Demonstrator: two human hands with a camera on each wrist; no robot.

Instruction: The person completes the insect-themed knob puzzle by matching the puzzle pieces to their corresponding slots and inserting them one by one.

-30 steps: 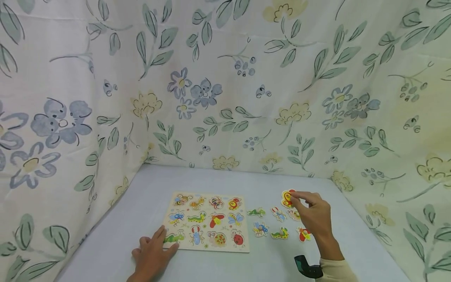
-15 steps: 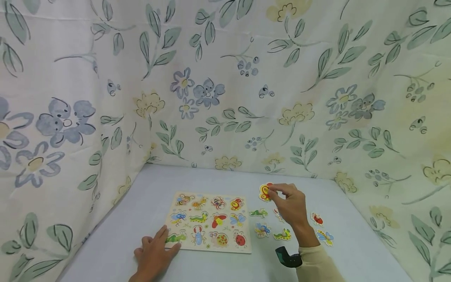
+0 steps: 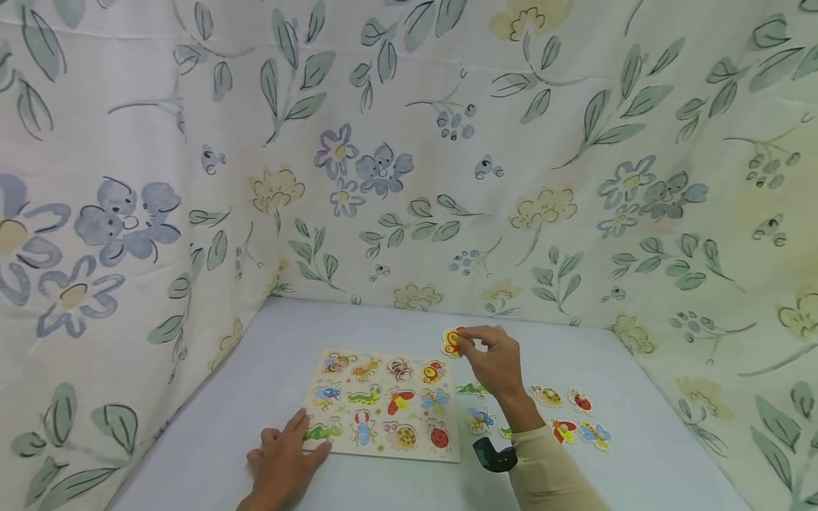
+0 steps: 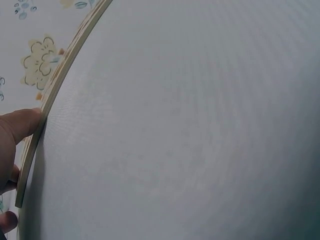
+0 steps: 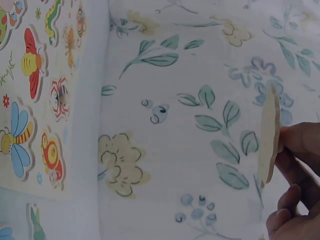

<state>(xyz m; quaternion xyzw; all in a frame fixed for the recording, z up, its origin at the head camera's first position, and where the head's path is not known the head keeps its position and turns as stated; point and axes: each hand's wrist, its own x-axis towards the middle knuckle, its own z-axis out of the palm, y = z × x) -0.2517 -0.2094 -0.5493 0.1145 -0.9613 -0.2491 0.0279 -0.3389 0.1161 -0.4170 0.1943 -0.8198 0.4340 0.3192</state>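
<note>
My right hand pinches a red and yellow butterfly puzzle piece between thumb and fingertips. That piece is upright, beyond the back right corner of the wooden insect puzzle board; the right wrist view shows its plain wooden back. A printed butterfly picture is at the board's back right corner. My left hand rests at the board's front left corner, index finger along the left side and thumb on the front edge. In the left wrist view, the thumb touches the board's edge.
Right of the board lie loose pieces: a grasshopper, a blue-winged insect, a snail, a ladybug, a red-winged insect and a dragonfly. My right arm partly covers a caterpillar piece. Floral cloth surrounds the table.
My right hand has carried the butterfly piece leftward, from above the loose pieces towards the board's back right corner, uncovering pieces on the right. The left hand keeps its place at the board.
</note>
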